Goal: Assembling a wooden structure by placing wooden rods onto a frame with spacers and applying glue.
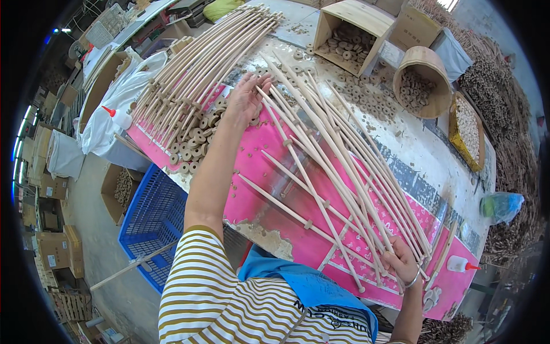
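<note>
We've got the wooden sticks lying across the pink sheet, our right hand curled around some near ends, probably so they don't roll. Our left hand is at the far ends, fingers loosely bent; can't tell if it's pinching any. Brown rings sit heaped close by, handy to reach.
</note>
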Demonstrator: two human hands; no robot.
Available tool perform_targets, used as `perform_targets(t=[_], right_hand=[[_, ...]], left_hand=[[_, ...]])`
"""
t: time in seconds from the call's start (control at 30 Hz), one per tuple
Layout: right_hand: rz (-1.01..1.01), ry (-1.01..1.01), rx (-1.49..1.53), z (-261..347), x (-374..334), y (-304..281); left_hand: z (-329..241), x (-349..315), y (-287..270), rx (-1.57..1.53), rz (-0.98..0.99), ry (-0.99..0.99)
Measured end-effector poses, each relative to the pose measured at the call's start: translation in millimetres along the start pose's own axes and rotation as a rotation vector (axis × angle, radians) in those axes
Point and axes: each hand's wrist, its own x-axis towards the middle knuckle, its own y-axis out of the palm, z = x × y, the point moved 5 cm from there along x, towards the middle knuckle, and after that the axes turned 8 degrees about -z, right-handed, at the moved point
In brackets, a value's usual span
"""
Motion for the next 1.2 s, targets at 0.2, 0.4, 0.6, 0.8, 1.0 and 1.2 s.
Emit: perform_targets(t=[0.2,0.4,0.6,0.8,1.0,1.2], right_hand=[[-0.021,-0.004,-0.020,-0.7,3.3,-0.5],[-0.037,-0.011,-0.034,27.4,18.5,20.8],[-0.047,-0.187,-0.175,61.0,66.6,51.7],[-0.443,-0.505,-0.472,71.8,79.7,28.9],[-0.503,-0.408,-0.271,59.3,78.0,-24.9],[-0.345,-0.280,-0.155,20.7,91.3,-32.0]], left_hand=[[-4.8,-7.7,3.6,-0.004,0.052,0.024],[14.7,-48.9,30.2,0.065,0.122,-0.055],[67.6,-139.9,57.9,0.312,0.261,-0.106],[25.4,-144.6,41.0,1.363,0.192,0.156],[98.8,-167.0,102.0,1.378,0.859,0.833],[176.6,-168.0,112.5,1.667,1.397,1.036]])
